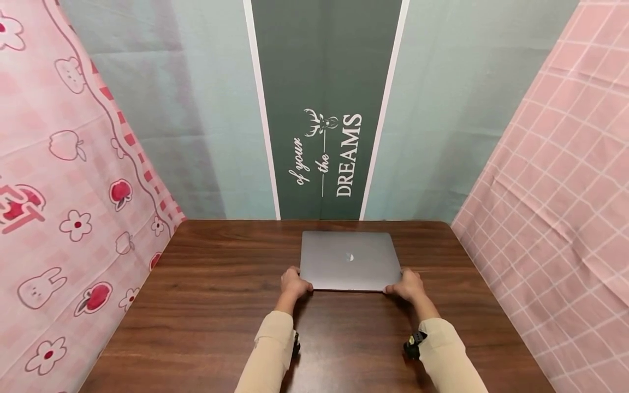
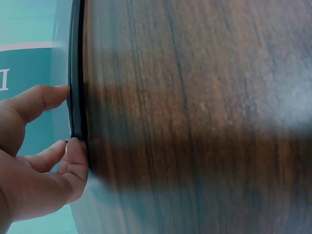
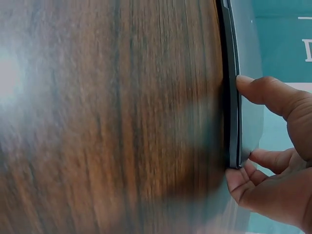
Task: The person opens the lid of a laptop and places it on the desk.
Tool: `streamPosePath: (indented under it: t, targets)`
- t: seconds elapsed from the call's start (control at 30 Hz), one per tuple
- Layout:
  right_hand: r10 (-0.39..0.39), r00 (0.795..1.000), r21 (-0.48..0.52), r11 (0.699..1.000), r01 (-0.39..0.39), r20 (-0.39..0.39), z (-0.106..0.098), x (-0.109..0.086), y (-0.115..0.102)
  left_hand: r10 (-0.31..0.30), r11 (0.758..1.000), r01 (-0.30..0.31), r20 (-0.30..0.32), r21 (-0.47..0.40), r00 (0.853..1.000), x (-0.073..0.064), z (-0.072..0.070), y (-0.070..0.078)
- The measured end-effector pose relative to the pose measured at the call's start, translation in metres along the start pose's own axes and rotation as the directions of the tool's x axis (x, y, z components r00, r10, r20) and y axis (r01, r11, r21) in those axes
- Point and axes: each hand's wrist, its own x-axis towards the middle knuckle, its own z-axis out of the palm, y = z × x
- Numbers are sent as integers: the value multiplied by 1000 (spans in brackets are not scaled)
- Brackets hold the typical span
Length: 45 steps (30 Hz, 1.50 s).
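A closed grey laptop with a small pale logo on its lid lies toward the far side of the table. My left hand grips its near left corner, thumb along the front edge. At the near right corner my right hand holds it the same way. In the left wrist view, the left thumb meets the laptop's dark edge while fingers curl at the corner. The right wrist view shows the right thumb on the front edge and fingertips tucked at the corner.
The brown wooden table extends around the laptop, its far edge just behind it. A green cloth printed with lettering hangs at the back. Pink cloths hang at the left and right. Dark wrist cameras sit by the sleeves.
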Motion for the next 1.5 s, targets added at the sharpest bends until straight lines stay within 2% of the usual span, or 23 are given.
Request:
streamPosePath:
  t: [0.17,0.27,0.4,0.63,0.9,1.17,1.5]
  targets:
    - [40,999,-10,999,-40,16,4,-7,-3,-43,999,43,21,0,999,-5,-5,-4]
    - [56,998,-6,998,-55,8,7,-10,-8,-41,999,40,18,7,999,-7,-9,-6]
    - [54,999,8,998,-54,5,13,-16,-15,-50,998,50,0,35,999,-11,-16,-9]
    - [45,999,23,999,-45,-27,21,-31,-21,-70,997,69,37,38,997,-21,-24,-16]
    - [38,998,57,998,-36,-47,28,-44,-33,-18,996,17,18,86,1000,-31,-38,-25]
    - [39,998,94,995,-35,-43,39,-56,-39,-39,996,37,26,86,999,-38,-50,-37]
    - [39,997,99,995,-33,-62,47,-65,-45,-44,995,43,15,94,999,-44,-59,-44]
